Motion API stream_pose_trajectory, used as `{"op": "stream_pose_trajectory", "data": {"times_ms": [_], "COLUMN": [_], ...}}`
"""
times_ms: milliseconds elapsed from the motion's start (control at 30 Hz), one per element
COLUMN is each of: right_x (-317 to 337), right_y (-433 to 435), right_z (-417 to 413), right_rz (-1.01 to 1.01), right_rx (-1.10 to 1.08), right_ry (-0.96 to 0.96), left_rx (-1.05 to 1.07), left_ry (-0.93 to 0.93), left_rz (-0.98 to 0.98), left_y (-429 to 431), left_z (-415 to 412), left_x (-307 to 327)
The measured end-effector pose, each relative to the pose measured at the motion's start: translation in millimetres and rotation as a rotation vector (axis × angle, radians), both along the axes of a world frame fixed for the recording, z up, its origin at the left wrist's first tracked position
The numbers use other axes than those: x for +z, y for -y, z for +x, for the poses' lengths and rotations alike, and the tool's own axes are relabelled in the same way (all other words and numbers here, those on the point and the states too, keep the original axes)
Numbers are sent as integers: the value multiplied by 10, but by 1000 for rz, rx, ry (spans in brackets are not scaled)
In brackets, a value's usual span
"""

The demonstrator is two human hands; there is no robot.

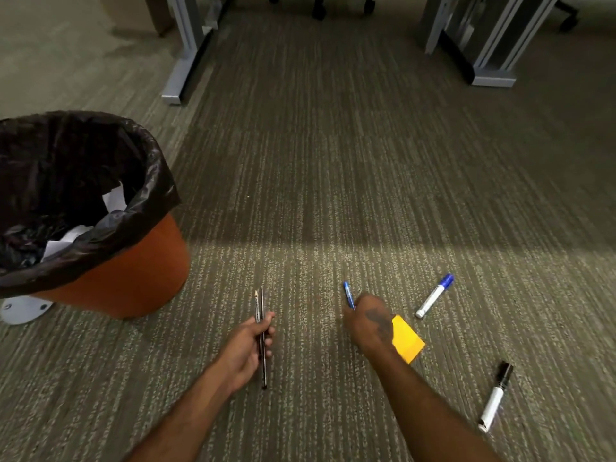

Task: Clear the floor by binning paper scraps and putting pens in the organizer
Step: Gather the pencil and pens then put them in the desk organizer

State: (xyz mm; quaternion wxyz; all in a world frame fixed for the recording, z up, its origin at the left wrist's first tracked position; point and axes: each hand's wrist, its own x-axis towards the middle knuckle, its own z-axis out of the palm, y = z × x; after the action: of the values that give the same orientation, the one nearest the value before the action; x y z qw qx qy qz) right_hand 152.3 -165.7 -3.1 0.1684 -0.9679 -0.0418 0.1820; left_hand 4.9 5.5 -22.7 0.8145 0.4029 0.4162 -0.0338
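Note:
My left hand (255, 341) grips two thin dark pens (261, 335), a pencil among them, pointing away from me over the carpet. My right hand (366, 323) holds a blue pen (349, 295) whose end sticks out past my fingers. Just right of that hand a yellow sticky note (408, 341) lies on the floor. A blue-capped white marker (435, 295) lies beyond it, and a black-capped white marker (496, 396) lies at the lower right. The orange bin (133, 275) with a black liner stands at the left, with white paper scraps (113, 198) inside.
Grey desk legs (186, 55) stand at the back left and more metal frames (483, 38) at the back right. Chair castors (318, 8) show at the top. A white base plate (23, 310) sits beside the bin. The organizer is not in view.

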Motion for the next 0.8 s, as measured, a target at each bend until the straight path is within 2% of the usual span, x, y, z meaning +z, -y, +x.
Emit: {"op": "stream_pose_trajectory", "data": {"times_ms": [133,300,600,800], "right_x": [-160,-175,258,1356], "right_y": [155,130,226,558], "right_z": [3,100,538,586], "right_rz": [-113,-81,565,817], "right_rx": [93,19,-236,-425], "right_ry": [-4,-25,-153,-263], "left_rx": [-14,4,-4,-5], "left_ry": [7,58,128,109], "left_rz": [3,-29,2,16], "left_y": [6,3,39,335], "left_z": [18,91,510,682], "left_x": [22,53,461,1545]}}
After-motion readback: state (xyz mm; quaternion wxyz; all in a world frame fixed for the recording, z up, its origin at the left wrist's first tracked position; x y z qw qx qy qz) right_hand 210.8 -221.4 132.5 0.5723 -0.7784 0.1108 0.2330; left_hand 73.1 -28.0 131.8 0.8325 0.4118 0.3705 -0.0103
